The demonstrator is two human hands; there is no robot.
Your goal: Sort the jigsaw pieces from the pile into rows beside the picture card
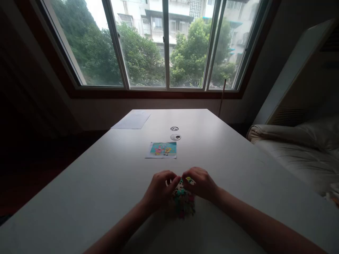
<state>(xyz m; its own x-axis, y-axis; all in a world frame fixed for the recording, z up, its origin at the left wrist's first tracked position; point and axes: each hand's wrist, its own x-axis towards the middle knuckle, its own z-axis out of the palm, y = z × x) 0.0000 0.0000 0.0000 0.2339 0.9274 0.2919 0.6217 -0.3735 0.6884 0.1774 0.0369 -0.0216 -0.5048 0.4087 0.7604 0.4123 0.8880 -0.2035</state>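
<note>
My left hand [160,188] and my right hand [201,183] meet over a small heap of colourful jigsaw pieces [184,203] near the front of the white table [106,183]. Both hands have their fingers curled and pinched together above the heap. A small yellow-green piece [189,180] shows at my right fingertips. What my left fingers pinch is hidden. Further back lies a picture card [162,150] with cartoon figures on a turquoise ground.
Two small round lids [175,137] lie behind the card, and a pale sheet [131,120] rests at the table's far left. A bed with white bedding [299,148] stands to the right. A wide window [164,46] fills the back wall.
</note>
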